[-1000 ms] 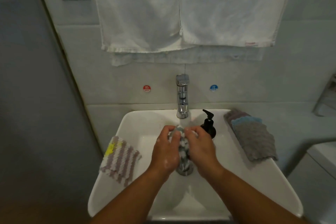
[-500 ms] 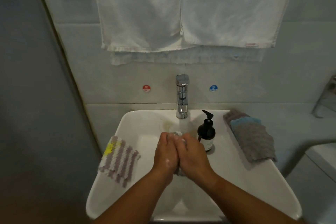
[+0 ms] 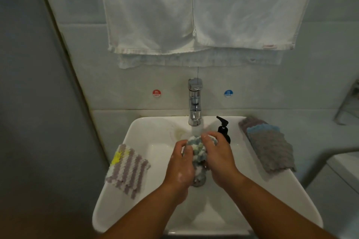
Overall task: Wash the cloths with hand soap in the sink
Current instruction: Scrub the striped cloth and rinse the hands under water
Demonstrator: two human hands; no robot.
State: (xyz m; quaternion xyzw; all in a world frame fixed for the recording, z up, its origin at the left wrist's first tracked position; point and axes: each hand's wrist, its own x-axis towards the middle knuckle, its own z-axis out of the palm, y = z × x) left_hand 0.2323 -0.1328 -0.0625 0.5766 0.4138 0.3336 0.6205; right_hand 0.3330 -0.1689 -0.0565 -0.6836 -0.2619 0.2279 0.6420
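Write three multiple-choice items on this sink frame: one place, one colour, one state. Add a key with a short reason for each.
1. Where does the striped cloth lie?
A. on the left rim of the sink
B. on the floor
C. on a wall hook

2. What colour is the soap pump bottle?
A. white
B. red
C. black

3. How is the blue-and-white cloth?
A. spread flat in the basin
B. bunched up, gripped by the left hand and the right hand
C. folded on a pile

Key:
1 A: it drapes over the left rim.
2 C: the bottle and its pump are black.
3 B: fingers of both hands curl round it below the faucet.
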